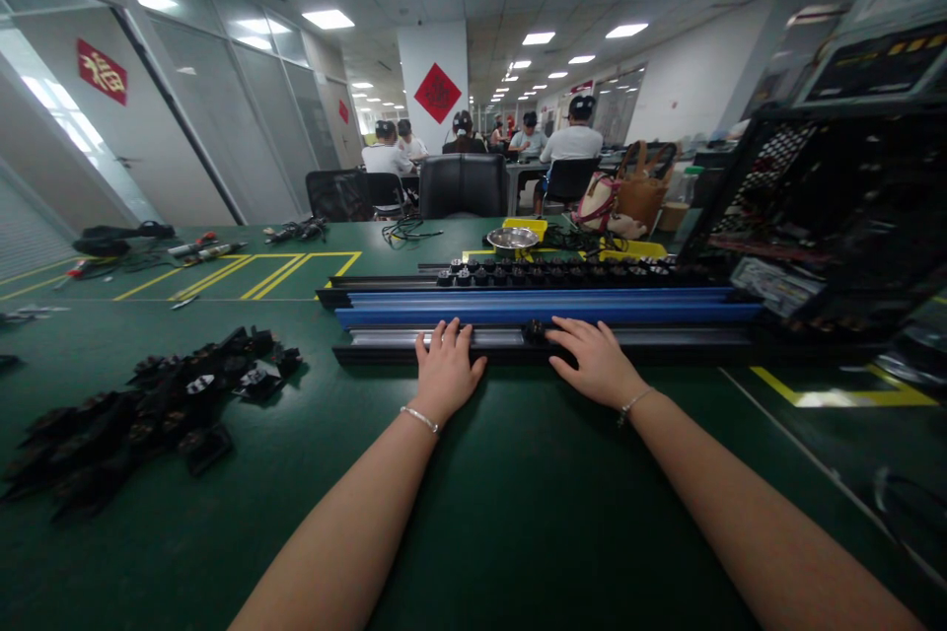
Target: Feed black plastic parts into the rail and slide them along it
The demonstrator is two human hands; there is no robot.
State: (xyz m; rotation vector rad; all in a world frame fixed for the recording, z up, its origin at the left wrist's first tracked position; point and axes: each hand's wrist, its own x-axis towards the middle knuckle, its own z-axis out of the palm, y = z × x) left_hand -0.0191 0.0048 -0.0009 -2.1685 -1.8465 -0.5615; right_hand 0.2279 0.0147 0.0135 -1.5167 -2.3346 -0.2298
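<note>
My left hand (pixel 446 370) lies with fingers spread over the near black rail (pixel 385 353), a long channel with a silvery inside. To its right, my right hand (pixel 598 362) rests on the same rail, fingers stretched out. The index fingertip of that hand is at a small black part (pixel 533 330) sitting in the channel; whether it presses on it I cannot tell. Just behind runs a long blue rail (pixel 518 306). Farther back, another black rail (pixel 355 284) has a row of small black parts with metal contacts (pixel 503 274) along it.
A loose heap of black parts (pixel 148 414) covers the table's left side. At the right stands an open black computer case (pixel 806 217). Behind the rails are a metal bowl (pixel 512 238), yellow trays (pixel 527 227) and cables (pixel 406 231). Several people sit at farther desks.
</note>
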